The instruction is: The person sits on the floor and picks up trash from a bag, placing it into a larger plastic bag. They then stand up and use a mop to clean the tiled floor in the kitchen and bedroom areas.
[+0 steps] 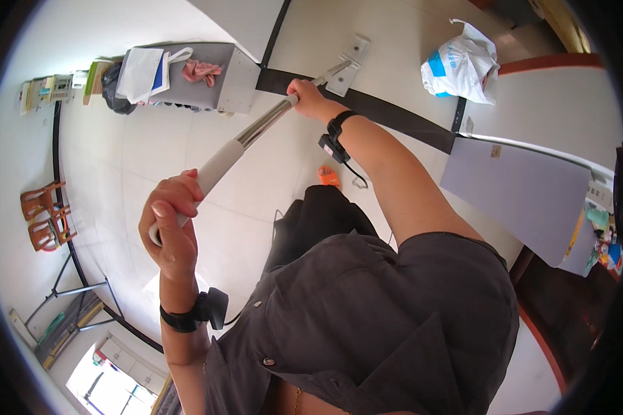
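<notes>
I hold a flat mop by its telescopic pole, which slants from lower left to upper right. My left hand is wrapped around the white grip at the pole's near end. Farther down, my right hand grips the pole close to a white joint. Beyond it, the pale rectangular mop head lies flat on the tiled floor, partly over a dark floor strip. Black straps with small devices circle both wrists. The mop head's underside is hidden.
A grey shoe bench bears bags and a pink cloth. A stuffed white plastic bag stands at upper right, above a grey-lilac panel. Wooden chairs and a metal frame line the left. An orange slipper shows on my foot.
</notes>
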Available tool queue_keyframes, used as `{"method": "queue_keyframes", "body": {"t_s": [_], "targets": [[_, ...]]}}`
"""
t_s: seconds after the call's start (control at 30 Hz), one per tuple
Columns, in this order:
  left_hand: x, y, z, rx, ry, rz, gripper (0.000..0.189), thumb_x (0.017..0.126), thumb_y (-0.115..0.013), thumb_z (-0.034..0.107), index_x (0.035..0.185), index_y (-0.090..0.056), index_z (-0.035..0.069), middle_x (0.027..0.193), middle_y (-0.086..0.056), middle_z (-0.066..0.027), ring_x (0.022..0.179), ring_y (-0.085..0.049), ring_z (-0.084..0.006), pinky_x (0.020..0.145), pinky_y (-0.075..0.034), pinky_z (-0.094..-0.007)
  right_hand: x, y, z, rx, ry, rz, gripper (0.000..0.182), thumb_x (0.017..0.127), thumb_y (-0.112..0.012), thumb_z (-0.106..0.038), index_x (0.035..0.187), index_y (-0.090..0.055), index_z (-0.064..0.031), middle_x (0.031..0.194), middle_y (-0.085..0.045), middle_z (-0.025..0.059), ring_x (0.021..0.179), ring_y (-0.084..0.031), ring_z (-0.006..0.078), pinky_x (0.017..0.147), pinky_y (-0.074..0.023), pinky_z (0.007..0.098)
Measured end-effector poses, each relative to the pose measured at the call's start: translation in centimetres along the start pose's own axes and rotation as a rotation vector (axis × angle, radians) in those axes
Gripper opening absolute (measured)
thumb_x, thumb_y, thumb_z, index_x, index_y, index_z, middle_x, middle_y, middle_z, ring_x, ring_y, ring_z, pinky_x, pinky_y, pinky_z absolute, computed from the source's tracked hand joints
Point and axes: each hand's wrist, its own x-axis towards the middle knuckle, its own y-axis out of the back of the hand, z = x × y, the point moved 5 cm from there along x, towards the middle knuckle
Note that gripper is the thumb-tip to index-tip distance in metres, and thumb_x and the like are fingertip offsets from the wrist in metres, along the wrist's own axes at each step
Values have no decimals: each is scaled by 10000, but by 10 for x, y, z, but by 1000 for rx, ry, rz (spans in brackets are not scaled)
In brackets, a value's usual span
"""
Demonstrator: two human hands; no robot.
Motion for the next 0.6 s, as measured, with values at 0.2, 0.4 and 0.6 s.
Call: {"method": "queue_keyframes", "body": {"t_s": [0.2, 0.4, 0.6], "targets": [[-10, 72, 16, -68, -109, -1, 423, 954, -433, 364, 656, -495, 71, 625, -494, -44, 596, -490, -189, 875, -408, -443, -3, -23, -67, -118, 6, 76, 111, 696, -599, -98, 783, -530, -100, 803, -557, 95, 856, -551, 313, 709, -446, 436], [6, 140, 8, -353, -139, -120, 380, 946, -426, 374, 650, -375, 141, 600, -360, 9, 598, -371, -144, 762, -353, -378, -62, -49, -110, -122, -184, 162, 179, 671, -602, -52, 821, -514, -95, 815, -553, 114, 828, -526, 336, 699, -428, 431], [56, 124, -16, -309, -65, -166, 413, 934, -477, 326, 596, -446, 91, 564, -458, -43, 558, -481, -184, 724, -425, -392, -59, -63, -66, -38, -243, 108, 177, 681, -607, -47, 827, -509, -67, 839, -558, 154, 823, -520, 360, 691, -422, 428]]}}
